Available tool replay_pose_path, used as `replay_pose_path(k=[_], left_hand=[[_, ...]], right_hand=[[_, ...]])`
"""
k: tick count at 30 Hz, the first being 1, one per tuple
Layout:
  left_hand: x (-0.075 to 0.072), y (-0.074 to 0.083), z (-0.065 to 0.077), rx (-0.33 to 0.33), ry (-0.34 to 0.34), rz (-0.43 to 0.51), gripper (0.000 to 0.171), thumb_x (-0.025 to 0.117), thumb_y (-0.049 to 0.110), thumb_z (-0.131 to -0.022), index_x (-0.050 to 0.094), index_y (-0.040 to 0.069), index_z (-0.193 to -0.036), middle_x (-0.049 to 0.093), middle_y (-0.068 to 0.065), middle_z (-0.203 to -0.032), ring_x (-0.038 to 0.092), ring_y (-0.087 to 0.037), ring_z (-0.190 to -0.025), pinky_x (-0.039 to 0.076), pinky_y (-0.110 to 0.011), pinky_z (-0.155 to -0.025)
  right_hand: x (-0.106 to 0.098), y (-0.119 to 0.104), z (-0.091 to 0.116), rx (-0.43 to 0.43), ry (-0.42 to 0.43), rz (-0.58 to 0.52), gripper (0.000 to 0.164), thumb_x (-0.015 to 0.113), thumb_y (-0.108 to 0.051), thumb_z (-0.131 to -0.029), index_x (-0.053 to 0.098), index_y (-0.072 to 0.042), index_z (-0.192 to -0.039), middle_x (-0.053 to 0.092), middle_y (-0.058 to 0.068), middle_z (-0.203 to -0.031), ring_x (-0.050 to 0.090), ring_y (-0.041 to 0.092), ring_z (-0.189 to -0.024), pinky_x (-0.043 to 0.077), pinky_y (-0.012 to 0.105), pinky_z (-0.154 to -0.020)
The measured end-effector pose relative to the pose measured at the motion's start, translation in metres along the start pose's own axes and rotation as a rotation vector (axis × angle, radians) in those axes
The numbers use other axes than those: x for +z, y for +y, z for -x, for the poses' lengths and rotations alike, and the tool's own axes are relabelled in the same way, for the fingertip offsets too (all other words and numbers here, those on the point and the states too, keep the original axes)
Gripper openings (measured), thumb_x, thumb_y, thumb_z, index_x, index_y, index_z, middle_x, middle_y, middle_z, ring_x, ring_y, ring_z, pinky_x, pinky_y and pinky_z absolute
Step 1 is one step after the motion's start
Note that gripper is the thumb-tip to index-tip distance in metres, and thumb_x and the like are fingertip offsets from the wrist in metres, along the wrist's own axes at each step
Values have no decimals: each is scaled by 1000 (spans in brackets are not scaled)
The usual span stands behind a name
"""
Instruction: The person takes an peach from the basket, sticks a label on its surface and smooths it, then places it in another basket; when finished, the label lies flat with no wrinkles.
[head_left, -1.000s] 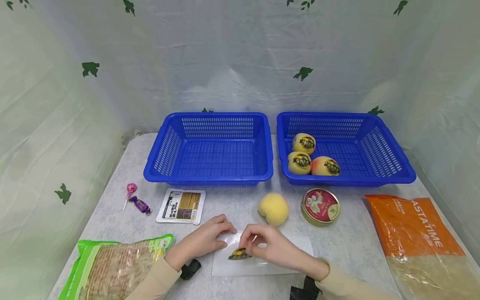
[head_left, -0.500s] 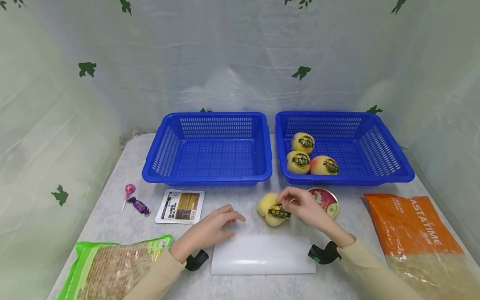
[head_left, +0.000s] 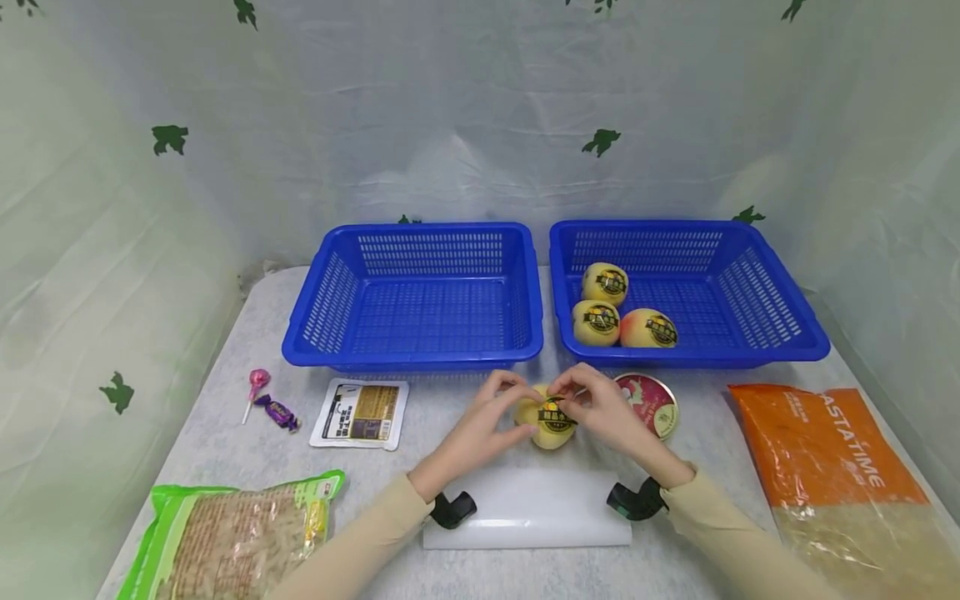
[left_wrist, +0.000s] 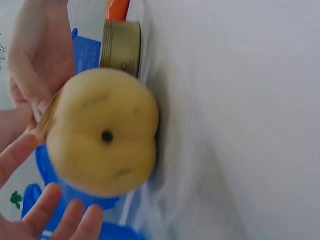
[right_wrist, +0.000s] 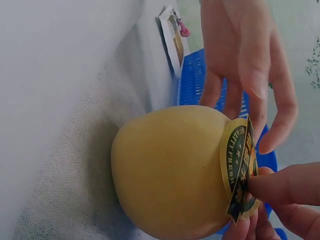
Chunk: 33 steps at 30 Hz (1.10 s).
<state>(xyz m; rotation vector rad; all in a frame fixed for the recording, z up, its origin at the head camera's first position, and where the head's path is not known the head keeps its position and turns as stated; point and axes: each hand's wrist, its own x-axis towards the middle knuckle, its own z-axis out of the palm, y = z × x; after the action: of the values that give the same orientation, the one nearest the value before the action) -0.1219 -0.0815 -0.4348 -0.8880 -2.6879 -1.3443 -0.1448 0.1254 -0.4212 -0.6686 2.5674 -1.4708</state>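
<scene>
A yellow peach (head_left: 550,440) rests on the table between both hands, its groove and dark stem pit facing the left wrist camera. Against its upper side lies a black-and-gold label sticker (right_wrist: 239,165), partly lifted at the edges in the right wrist view. My right hand (head_left: 609,410) pinches this sticker between thumb and finger. The left hand (head_left: 480,427) is at the peach's left side, fingers spread and relaxed, with a fingertip right by the sticker's edge. In front of the peach lies a glossy white backing sheet (head_left: 540,508).
Behind stand two blue baskets, the left basket (head_left: 412,363) and the right basket (head_left: 697,358), which holds labelled peaches (head_left: 597,323). A round tin (head_left: 654,404) sits right of the peach. Around are a white pouch (head_left: 360,414), candies (head_left: 277,412), a green bag (head_left: 240,533) and an orange bag (head_left: 832,467).
My right hand has carried the sticker from the white sheet up to the peach. The left hand has followed, moving from the sheet's left edge to the peach's left side.
</scene>
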Motion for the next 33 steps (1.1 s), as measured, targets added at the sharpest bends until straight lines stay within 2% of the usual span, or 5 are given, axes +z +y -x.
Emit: replay_pose_path(k=[8,13,19,25,33], left_hand=[[16,-5,-12,-134,69,219,11,66,18,-81,60,17,-90,43,1,-107,43,-15,-103,39,-37,-88],[18,-9,-15,-174,56,315,10,67,13,-80,60,15,-88,42,-3,-109,40,-17,-107,37,-37,-91],[16,-6,-15,-199,3,309,18,71,19,-76,57,15,-87,37,-5,-114,33,-22,-112,29,-47,-93],[10,-6,-16,-172,-34,315,19,72,16,-76,56,13,-86,37,-7,-113,36,-22,-109,32,-42,-93],[16,-12,-14,-131,-61,175,34,76,29,-70,46,21,-82,34,-1,-113,31,-20,-108,35,-38,-85]], right_hand=[[-6,-30,6,38,20,-64,7,61,5,-81,60,4,-88,53,17,-96,52,32,-92,46,41,-75],[1,-8,4,80,12,-204,7,57,-2,-87,57,2,-92,54,16,-105,51,31,-102,42,44,-86],[6,16,2,85,-12,-300,13,58,-10,-88,57,-2,-98,53,15,-113,48,28,-108,38,44,-92],[2,20,7,80,-99,-383,22,58,1,-85,55,1,-107,46,18,-125,44,30,-116,37,35,-95],[6,19,11,84,-36,-367,20,62,-6,-84,57,0,-102,49,16,-122,46,29,-113,40,32,-92]])
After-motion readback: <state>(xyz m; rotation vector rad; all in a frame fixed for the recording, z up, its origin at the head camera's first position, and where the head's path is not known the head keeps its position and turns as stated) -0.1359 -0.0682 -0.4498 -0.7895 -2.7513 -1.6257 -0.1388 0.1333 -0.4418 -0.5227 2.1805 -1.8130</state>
